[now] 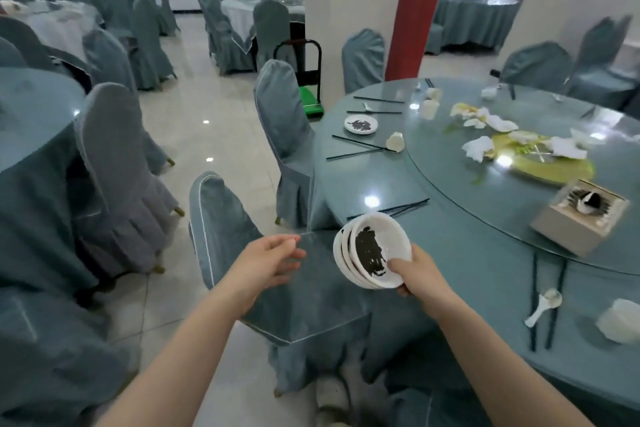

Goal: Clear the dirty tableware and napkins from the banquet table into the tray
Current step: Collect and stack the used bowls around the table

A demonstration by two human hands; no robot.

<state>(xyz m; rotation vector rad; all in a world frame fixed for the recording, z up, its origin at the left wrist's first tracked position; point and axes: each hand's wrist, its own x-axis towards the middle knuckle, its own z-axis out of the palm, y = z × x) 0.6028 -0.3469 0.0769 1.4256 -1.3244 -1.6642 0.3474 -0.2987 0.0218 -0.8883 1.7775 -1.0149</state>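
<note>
Your right hand (420, 272) pinched the tilted stack of dirty saucers (372, 250) just off the banquet table (467, 253) near edge, left hand (268, 258) loosely spread and empty; that tilt risked black scraps or saucers sliding floorward.

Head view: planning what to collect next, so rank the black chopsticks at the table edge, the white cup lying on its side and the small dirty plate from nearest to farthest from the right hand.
From the right hand:
1. Black chopsticks, just beyond the held bowls.
2. White cup, tipped beside the glass turntable.
3. Small dirty plate, farther back, left.
</note>
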